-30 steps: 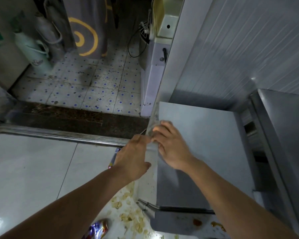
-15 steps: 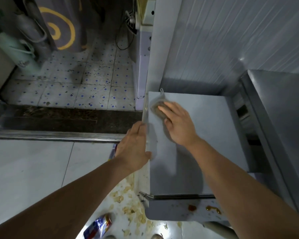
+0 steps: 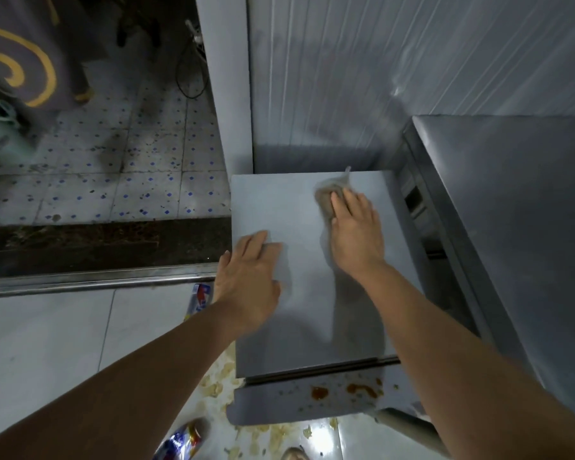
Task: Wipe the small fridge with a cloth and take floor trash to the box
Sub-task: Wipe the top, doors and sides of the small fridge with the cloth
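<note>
The small grey fridge (image 3: 299,287) stands in a corner against a ribbed grey wall panel (image 3: 395,78), just beside a taller stainless-steel cabinet (image 3: 512,227) on its right. Its flat top is seen from above.

The right hand (image 3: 354,232) lies palm-down on the far right part of the fridge top, fingers straight and together, pressing a crumpled brownish-grey cloth (image 3: 327,197) against the surface. The cloth shows beyond and left of the fingertips, near the rear edge; a pale corner of it sticks up toward the wall.

The left hand (image 3: 246,280) rests flat on the left part of the fridge top, fingers extended and relaxed, holding nothing; its outer edge overhangs the left side of the fridge.

The protruding front ledge of the fridge (image 3: 312,403) carries orange-brown sauce stains (image 3: 362,390) and small specks.

On the white tiled floor (image 3: 47,343) left of and in front of the fridge lie scattered pale food scraps (image 3: 213,386). A blue, red and white snack wrapper (image 3: 200,295) lies close to the fridge's left side, partly hidden by the left wrist. A shiny blue and red foil wrapper (image 3: 183,439) lies near the lower edge of the view.

Beyond a metal door threshold (image 3: 80,280), a blue-dotted tiled floor (image 3: 113,161) is visibly soiled.
</note>
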